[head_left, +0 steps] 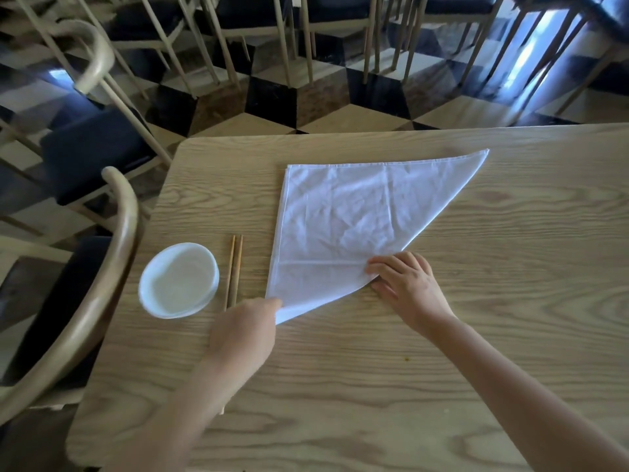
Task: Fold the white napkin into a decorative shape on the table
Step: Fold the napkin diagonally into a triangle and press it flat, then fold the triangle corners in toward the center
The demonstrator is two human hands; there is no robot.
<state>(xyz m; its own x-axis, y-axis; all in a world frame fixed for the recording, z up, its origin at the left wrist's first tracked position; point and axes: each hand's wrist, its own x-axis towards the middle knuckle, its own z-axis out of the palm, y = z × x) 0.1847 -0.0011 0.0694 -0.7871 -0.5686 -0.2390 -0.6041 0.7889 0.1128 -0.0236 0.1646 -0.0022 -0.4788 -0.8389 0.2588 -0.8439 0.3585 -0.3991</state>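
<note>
The white napkin [343, 226] lies flat on the wooden table [374, 369], folded into a triangle with its long folded edge running from the far right corner down to the near left corner. My left hand [243, 330] pinches that near corner. Along the folded edge, my right hand [406, 284] has its fingertips on the cloth and its thumb underneath the fold.
A white bowl [179, 280] stands on the table left of the napkin, with a pair of wooden chopsticks [234, 270] between them. A wooden chair [112, 253] with a curved back sits at the table's left edge. More chairs stand on the checkered floor beyond.
</note>
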